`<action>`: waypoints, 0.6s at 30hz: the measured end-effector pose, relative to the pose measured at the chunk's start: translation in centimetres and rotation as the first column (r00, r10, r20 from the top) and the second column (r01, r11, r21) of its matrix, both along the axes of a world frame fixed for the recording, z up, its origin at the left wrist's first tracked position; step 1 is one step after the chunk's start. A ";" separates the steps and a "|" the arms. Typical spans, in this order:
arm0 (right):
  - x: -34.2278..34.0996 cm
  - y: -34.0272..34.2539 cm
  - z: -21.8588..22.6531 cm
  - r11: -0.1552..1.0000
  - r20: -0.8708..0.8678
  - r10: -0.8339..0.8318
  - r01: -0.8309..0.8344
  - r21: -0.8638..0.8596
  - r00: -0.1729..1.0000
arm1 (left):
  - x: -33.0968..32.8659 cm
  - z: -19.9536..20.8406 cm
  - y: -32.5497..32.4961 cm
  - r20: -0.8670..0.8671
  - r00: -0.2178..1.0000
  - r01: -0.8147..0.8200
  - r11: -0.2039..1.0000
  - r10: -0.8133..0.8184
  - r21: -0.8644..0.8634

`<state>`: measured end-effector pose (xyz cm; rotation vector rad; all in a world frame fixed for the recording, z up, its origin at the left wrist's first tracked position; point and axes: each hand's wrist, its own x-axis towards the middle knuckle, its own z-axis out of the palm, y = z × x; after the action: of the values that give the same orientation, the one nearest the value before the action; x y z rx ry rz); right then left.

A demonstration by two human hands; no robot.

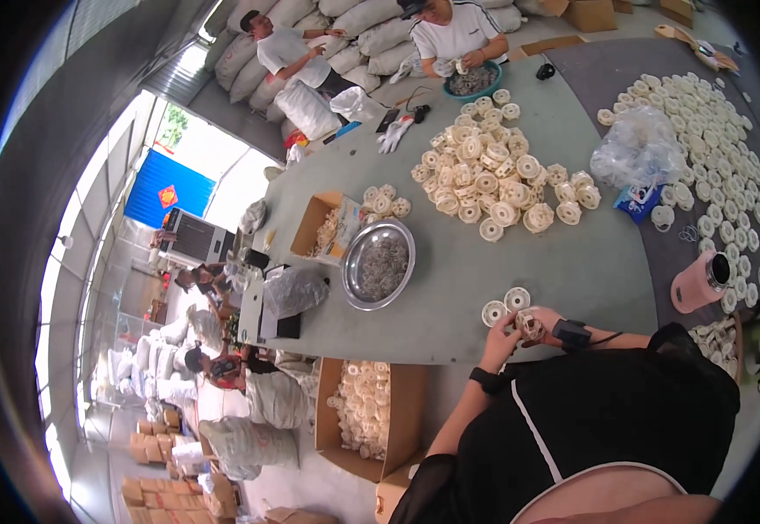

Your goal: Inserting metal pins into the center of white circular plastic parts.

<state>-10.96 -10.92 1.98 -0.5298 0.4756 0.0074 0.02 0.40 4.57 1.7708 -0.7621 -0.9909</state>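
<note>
Close to the table's near edge, my left hand and my right hand both close around one round cream plastic part with openings in its side. Just beyond my fingers lie two cream plastic rings, side by side and flat on the table. Farther off, a large heap of similar cream parts covers the middle. To the left of my hands stands a steel bowl filled with small grey metal pieces.
A small carton of cream pieces sits beyond the bowl. At right are a pink bottle, a clear plastic bag and many spread rings. A large carton stands below the table edge. Across the table, a person handles parts over a green bowl.
</note>
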 end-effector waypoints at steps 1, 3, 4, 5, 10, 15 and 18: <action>0.1 0.0 -0.4 1.000 -0.001 -0.006 0.006 -0.001 1.000 | -0.1 0.8 0.0 -0.107 0.994 0.031 0.996 -0.023 0.081; 0.2 0.0 -1.0 0.992 -0.030 0.014 -0.018 -0.125 0.999 | 0.5 -0.4 0.4 -0.083 0.994 0.069 0.997 -0.065 0.045; 0.2 0.0 -1.2 0.992 -0.031 0.024 -0.027 -0.125 0.999 | 0.4 0.3 0.5 -0.057 0.994 0.095 0.995 -0.095 0.011; 0.3 -0.1 -1.5 0.994 -0.049 0.031 -0.036 -0.106 0.998 | 0.1 1.0 0.4 -0.057 0.995 0.082 0.997 -0.081 0.011; -0.1 -1.1 -0.5 0.989 -0.052 0.121 -0.125 -0.073 0.991 | 0.1 2.4 0.2 -0.072 0.989 0.130 0.990 -0.126 0.046; 0.3 -1.0 -0.3 0.963 -0.102 0.247 -0.256 -0.083 0.964 | -0.7 1.2 0.6 0.053 0.996 0.064 0.993 -0.070 0.103; 0.4 -1.2 -0.2 0.943 -0.096 0.325 -0.330 -0.035 0.941 | -1.0 1.4 0.6 0.055 0.997 0.041 0.993 -0.048 0.113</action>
<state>-10.58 -12.12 1.73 -0.6557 0.4713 0.3410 -0.98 1.01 5.98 1.8932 -0.7988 -1.0332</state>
